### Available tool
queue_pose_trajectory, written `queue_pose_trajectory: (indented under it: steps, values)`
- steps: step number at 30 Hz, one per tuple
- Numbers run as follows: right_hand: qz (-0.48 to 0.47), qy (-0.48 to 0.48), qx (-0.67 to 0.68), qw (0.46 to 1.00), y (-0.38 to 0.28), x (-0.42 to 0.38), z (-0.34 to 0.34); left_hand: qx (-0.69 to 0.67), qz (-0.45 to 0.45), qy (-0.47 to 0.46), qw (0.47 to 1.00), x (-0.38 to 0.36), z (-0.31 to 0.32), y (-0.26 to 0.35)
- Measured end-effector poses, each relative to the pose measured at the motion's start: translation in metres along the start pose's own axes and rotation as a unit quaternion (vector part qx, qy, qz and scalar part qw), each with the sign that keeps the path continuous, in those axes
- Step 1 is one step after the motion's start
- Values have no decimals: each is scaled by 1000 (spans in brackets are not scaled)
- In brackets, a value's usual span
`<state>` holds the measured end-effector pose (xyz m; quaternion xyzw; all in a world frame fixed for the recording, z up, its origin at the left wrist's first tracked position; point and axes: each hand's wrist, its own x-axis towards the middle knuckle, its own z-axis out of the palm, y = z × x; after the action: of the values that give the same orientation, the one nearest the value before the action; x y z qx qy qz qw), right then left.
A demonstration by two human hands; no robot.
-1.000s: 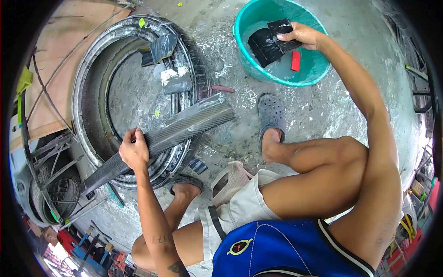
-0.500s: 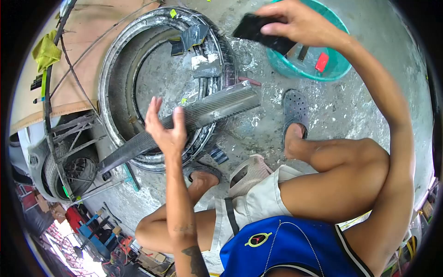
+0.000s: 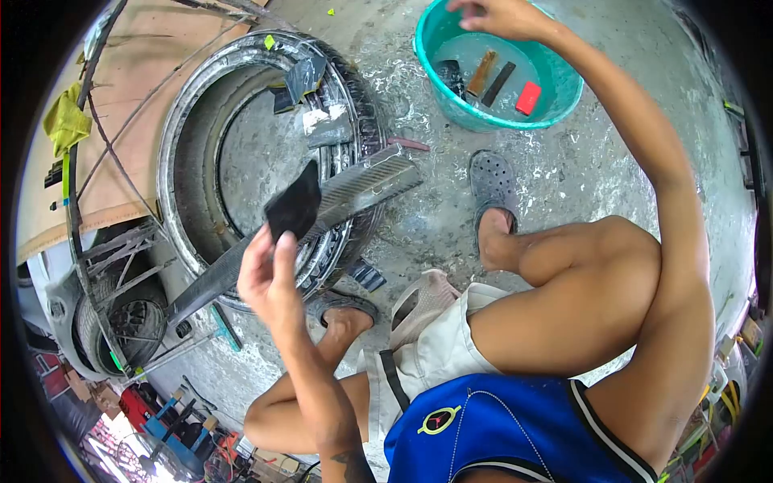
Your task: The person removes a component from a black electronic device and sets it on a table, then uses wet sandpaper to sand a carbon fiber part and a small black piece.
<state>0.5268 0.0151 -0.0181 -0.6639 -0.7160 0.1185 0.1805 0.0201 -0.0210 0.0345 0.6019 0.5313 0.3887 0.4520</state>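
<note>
My left hand (image 3: 270, 278) pinches a black sheet of sandpaper (image 3: 294, 203) between thumb and fingers, raised above the tyre. Below it, a long carbon-fibre piece (image 3: 366, 187) lies slantwise across the white-smeared tyre (image 3: 181, 173). My right hand (image 3: 503, 18) is over the back of a teal bucket (image 3: 483, 121), partly cut off by the top of the picture; its fingers are loosely apart, and I see nothing in them. In the bucket's water are a red block (image 3: 528, 98), a brown strip (image 3: 481, 74), a dark strip (image 3: 498, 84) and a dark sheet (image 3: 451, 76).
Folded dark sandpaper pieces (image 3: 306, 78) and a whitened grey block (image 3: 328, 127) rest on the tyre. A pink stick (image 3: 409, 144) lies beside it on the wet floor. My feet, in grey clogs (image 3: 491, 179), flank a low stool (image 3: 427, 299). Metal framing (image 3: 72, 201) stands left.
The black sandpaper has passed from my right hand to my left, which was empty. My right hand has moved up and left over the bucket. The view has shifted slightly.
</note>
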Motion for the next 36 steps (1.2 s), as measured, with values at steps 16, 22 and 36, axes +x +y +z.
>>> queue_pose_trajectory:
  steps: [16,22,36]
  values:
    - [-17,-15,132,991,-98,-15,21,179,57,100,977,-16,-172,57]
    - [145,-468,27,872,-149,-29,113,120,99,67,986,25,-186,90]
    - [299,156,173,925,-147,-101,235,-263,-76,-135,952,63,-92,108]
